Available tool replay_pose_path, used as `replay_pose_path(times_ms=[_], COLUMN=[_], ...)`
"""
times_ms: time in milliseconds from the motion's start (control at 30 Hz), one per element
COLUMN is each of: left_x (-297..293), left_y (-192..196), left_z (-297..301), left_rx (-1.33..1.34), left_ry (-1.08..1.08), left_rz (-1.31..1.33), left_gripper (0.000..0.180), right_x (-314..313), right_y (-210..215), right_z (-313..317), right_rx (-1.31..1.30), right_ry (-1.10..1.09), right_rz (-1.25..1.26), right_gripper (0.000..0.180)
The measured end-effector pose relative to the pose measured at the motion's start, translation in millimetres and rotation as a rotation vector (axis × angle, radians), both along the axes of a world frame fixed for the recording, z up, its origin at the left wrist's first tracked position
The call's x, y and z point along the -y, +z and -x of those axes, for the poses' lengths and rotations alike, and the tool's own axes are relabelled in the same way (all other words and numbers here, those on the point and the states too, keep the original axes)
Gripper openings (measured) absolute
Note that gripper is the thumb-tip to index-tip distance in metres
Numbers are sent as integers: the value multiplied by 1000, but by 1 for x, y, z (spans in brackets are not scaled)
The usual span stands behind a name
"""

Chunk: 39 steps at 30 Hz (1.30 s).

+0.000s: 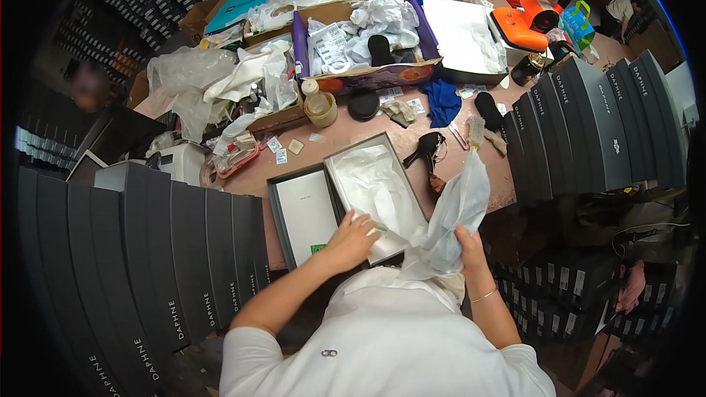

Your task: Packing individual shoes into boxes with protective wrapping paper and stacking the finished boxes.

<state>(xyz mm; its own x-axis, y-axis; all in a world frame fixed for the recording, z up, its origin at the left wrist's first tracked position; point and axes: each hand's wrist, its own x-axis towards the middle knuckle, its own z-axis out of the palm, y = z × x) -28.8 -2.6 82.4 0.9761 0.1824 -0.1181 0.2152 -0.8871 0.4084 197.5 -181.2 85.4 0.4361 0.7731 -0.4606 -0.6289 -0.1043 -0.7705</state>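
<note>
My right hand [471, 248] is closed around a translucent white bag [457, 206], held upright over the table's near edge. Something inside it is wrapped from clear view. My left hand [351, 242] lies over the near side of an open shoe box [403, 169], fingers spread and touching the tissue paper [371, 184] that lines it. A small green mark shows by those fingertips. Left of that box, partly under it, lies a dark-edged box part with a white inside [305, 209], with a green packet [318, 248] near its bottom edge.
Stacks of dark shoe boxes [154, 250] rise on the left and more boxes [581, 125] on the right. Farther back stand a purple carton [301, 44] of crumpled paper, a glue bottle [320, 106], a blue cloth [443, 103] and an orange device [522, 26].
</note>
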Motion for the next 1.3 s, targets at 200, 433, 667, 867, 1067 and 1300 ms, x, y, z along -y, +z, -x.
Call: replay_pose_path(times_ms=[200, 433, 667, 867, 1067, 1300], left_x=[-49, -56, -91, -120, -79, -97], left_y=[-90, -91, -108, 13, -38, -100], left_z=[-62, -93, -100, -81, -12, -54], left_rx=[-293, 338, 328, 934, 190, 45], left_ry=[-74, 273, 324, 624, 49, 39], left_rz=[266, 294, 80, 31, -82, -27], left_gripper=[15, 22, 25, 26, 25, 10], right_x=[15, 15, 25, 25, 13, -1], right_y=[10, 17, 23, 55, 34, 48], right_z=[-22, -26, -43, -51, -31, -49], right_rx=[53, 184, 142, -87, -95, -38], right_ry=[-22, -30, 99, 368, 393, 1109], right_rz=[4, 28, 50, 5, 27, 106], right_gripper=[70, 77, 85, 91, 93, 68])
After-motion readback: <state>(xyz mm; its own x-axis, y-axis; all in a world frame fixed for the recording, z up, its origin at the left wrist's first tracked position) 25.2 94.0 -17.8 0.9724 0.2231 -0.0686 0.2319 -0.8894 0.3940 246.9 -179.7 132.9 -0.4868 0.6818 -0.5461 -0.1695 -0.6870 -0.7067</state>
